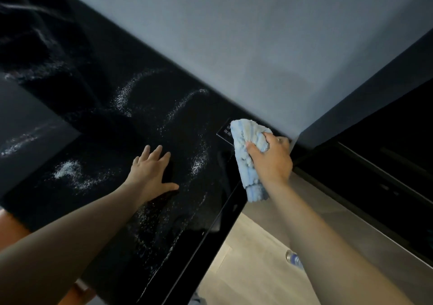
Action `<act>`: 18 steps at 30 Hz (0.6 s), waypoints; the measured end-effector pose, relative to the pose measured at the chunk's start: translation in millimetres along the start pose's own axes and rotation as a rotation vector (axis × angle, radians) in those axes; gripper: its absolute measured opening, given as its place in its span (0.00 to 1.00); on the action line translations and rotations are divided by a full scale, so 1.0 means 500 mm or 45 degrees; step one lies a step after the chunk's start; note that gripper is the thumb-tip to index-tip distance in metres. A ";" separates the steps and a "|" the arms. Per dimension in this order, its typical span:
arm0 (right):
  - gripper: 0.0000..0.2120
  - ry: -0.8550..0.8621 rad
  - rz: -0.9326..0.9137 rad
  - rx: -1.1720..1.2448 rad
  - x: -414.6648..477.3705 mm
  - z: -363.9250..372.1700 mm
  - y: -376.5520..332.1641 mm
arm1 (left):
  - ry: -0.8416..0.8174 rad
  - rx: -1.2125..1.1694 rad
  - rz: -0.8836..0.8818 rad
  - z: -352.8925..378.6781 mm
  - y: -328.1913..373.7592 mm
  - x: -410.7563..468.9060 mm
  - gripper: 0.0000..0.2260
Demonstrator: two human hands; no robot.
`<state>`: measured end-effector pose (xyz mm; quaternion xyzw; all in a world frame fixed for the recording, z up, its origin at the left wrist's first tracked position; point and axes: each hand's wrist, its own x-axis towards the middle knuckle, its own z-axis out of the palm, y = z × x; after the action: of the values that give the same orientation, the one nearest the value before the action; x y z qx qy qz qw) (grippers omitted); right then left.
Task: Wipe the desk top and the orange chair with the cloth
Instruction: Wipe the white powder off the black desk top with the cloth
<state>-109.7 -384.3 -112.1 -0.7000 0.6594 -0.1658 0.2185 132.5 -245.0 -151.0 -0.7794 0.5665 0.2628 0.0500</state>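
Cloth [248,157], pale blue and fluffy, sits bunched in the clenching right hand [269,159] at the black desk's [150,108] corner; left hand [150,173] lies flat, fingers spread, among white smears.

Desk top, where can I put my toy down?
The desk top has room left of the left hand and beyond it toward the wall, though white specks lie there. The far right corner is crowded: the right hand grips the cloth by a small sign.
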 end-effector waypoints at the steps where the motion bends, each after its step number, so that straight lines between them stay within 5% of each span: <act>1: 0.19 -0.002 -0.008 -0.017 0.029 0.002 0.002 | -0.005 -0.007 -0.006 -0.001 0.004 0.013 0.47; 11: 0.18 0.002 -0.075 -0.044 0.235 0.086 0.019 | -0.101 0.078 -0.065 0.034 0.002 0.097 0.56; 18: 0.21 -0.081 -0.101 -0.359 0.277 0.142 0.031 | -0.108 -0.024 -0.144 0.041 0.012 0.109 0.57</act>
<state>-75.3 -516.3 -188.3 -0.7541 0.6407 -0.0579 0.1322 131.9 -286.3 -192.5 -0.7987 0.5166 0.2977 0.0813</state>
